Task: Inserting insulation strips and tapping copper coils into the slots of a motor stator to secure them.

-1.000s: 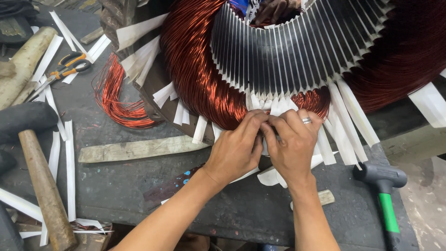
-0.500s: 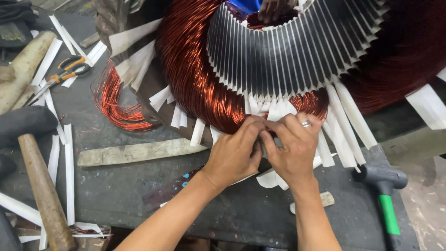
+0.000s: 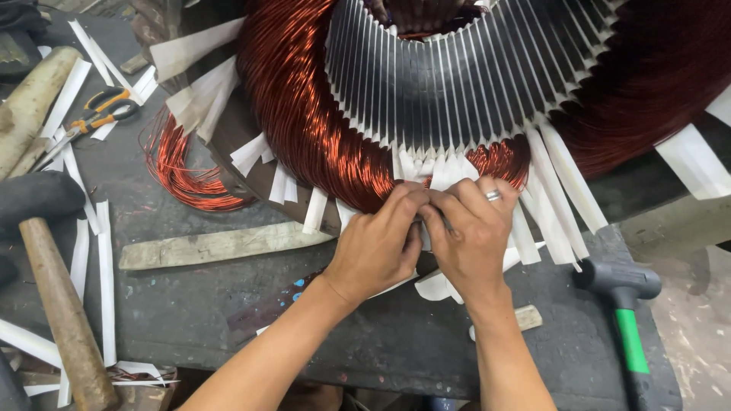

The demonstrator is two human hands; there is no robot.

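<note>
Far out to the left of my fingers, the wooden-handled mallet (image 3: 57, 281) lies on the dark workbench (image 3: 228, 304), its handle running toward me. Above it, at the bench's far left corner, sit the orange-handled scissors (image 3: 99, 114), among loose white paper strips (image 3: 105, 281). Nearer in, a flat wooden stick (image 3: 221, 243) lies level with my left wrist, its right end stopping just short of my knuckles. Up and left of my fingers, a loose hank of copper wire (image 3: 186, 175) curls off the bench.

My left hand (image 3: 377, 243) is clenched, fingertips pinched together at the lower edge of the big motor stator (image 3: 457, 84), pressing on a white insulation paper (image 3: 445, 171) that sticks out from the slots right above my fingertips. The copper winding (image 3: 304, 122) bulges directly above and left of that hand.

My right hand (image 3: 468, 236), ring on one finger, touches the left one; its fingers are curled tight on the same paper, and something thin and dark shows between them, though I can't tell what it is. More white paper fans out just to the right of those fingers.

Well to the right and lower, a hammer with a black head and green handle (image 3: 624, 312) rests at the bench's edge.
</note>
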